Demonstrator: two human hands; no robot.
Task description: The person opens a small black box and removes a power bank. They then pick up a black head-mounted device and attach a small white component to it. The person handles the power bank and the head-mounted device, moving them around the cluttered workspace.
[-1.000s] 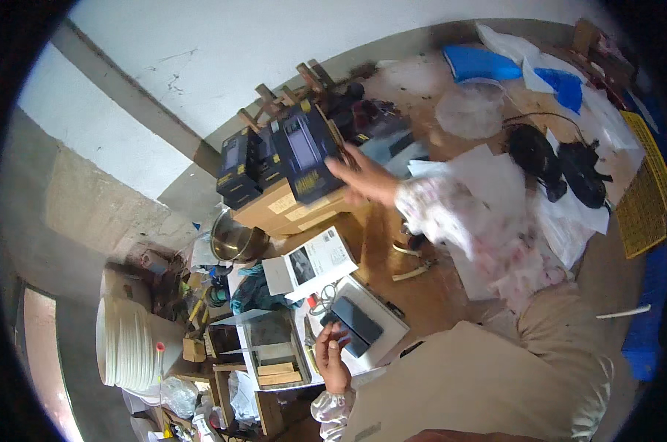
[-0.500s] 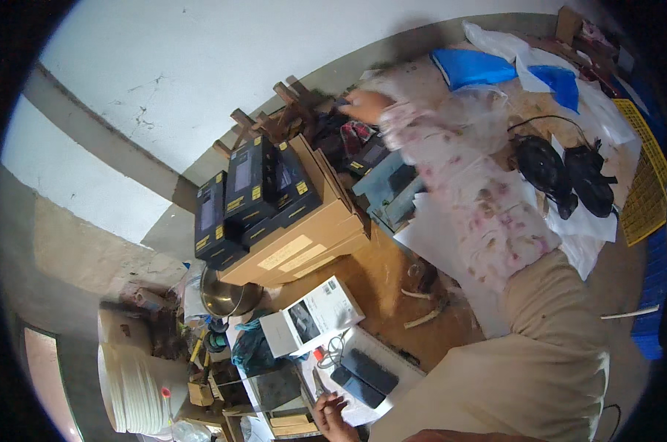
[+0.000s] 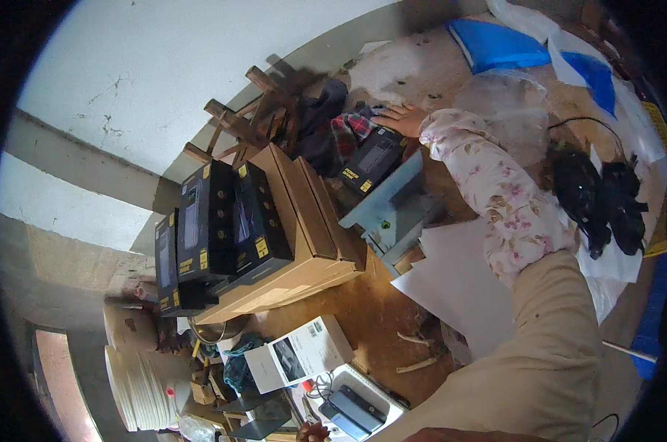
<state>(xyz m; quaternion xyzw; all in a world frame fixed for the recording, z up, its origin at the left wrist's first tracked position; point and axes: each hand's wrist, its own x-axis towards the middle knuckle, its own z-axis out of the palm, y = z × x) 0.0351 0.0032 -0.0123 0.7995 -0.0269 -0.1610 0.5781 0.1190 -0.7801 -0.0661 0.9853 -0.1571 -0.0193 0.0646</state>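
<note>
**Right hand reaches out over a black printed carton**

Stretched well out from a floral sleeve [image 3: 492, 191], this person's right hand [image 3: 400, 120] lies at the far end of a black printed carton [image 3: 374, 160]. The fingers are straight and a little apart, not wrapped around the carton; I can't tell whether they press on it. The carton sits just to the near side of the palm, tilted.

Just left of the fingertips is a red plaid cloth [image 3: 344, 135], with dark cloth [image 3: 323, 103] bunched beside it. A wooden stool [image 3: 269, 82] lies past that, farther to the left. On the near side of the same hand, next to the carton, is a bent grey metal piece [image 3: 381, 214]; closer to the body lie white sheets [image 3: 451, 276].

Well to the left and nearer, brown cardboard boxes [image 3: 274, 276] carry more black cartons [image 3: 207, 221]. To the hand's right, well apart, lies a blue plastic bag [image 3: 499, 48].

The left hand [image 3: 313, 433] barely shows at the lower edge, too cut off to judge its grip. Just to its right are dark flat devices [image 3: 354, 409]; beyond it, a white printed box [image 3: 304, 353].
</note>
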